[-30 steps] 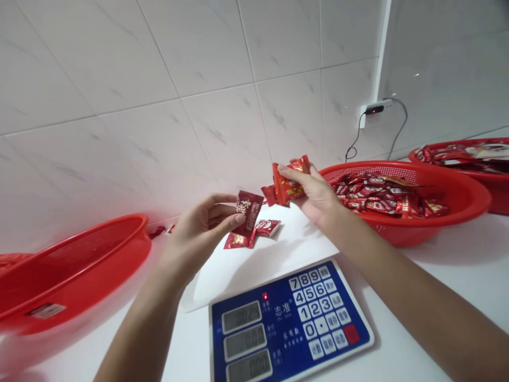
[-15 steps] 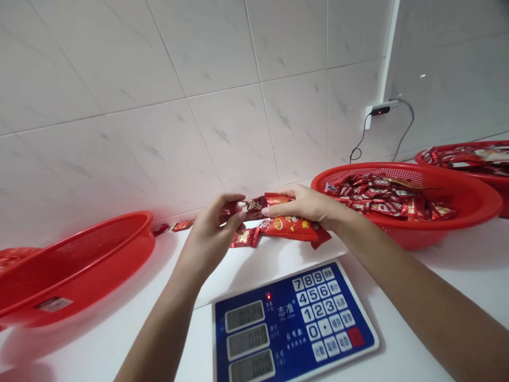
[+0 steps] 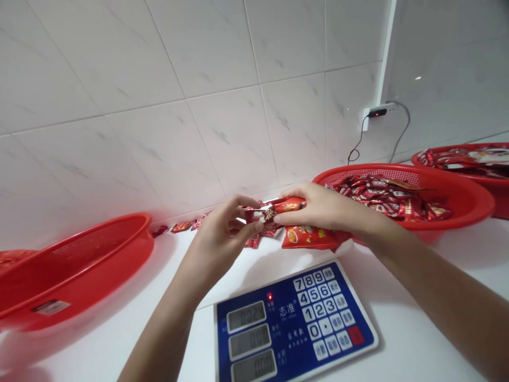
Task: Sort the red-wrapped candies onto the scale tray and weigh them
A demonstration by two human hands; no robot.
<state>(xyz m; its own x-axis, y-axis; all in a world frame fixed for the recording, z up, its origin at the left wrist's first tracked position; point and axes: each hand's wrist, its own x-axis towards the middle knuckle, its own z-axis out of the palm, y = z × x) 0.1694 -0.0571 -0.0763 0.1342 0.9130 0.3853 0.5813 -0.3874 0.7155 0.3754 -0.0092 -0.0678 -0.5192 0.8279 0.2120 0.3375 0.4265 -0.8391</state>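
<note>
My left hand (image 3: 222,239) pinches the left end of a dark red wrapped candy (image 3: 269,214) between thumb and fingers. From the other side, my right hand (image 3: 318,209) closes on the same candy, its thumb on the wrapper, and also grips a bright red packet (image 3: 293,203) behind it. Below the right hand is a larger red snack packet (image 3: 306,237) with yellow print; whether the hand holds it I cannot tell. Several red wrapped candies (image 3: 252,242) lie under and behind my hands, partly hidden. In front of them is a blue digital scale (image 3: 292,339) with a keypad.
A red plastic basket (image 3: 469,204) on the right holds many red wrapped candies, and another filled red basket (image 3: 421,159) stands behind it. At the left is a red basket (image 3: 111,265). Small packets (image 3: 181,227) lie along the tiled wall (image 3: 230,138). A plugged-in charger (image 3: 377,113) trails a cable.
Both hands have shifted slightly right with the wrapped candy. The larger red packet has moved right with the right hand, uncovering more candies behind.
</note>
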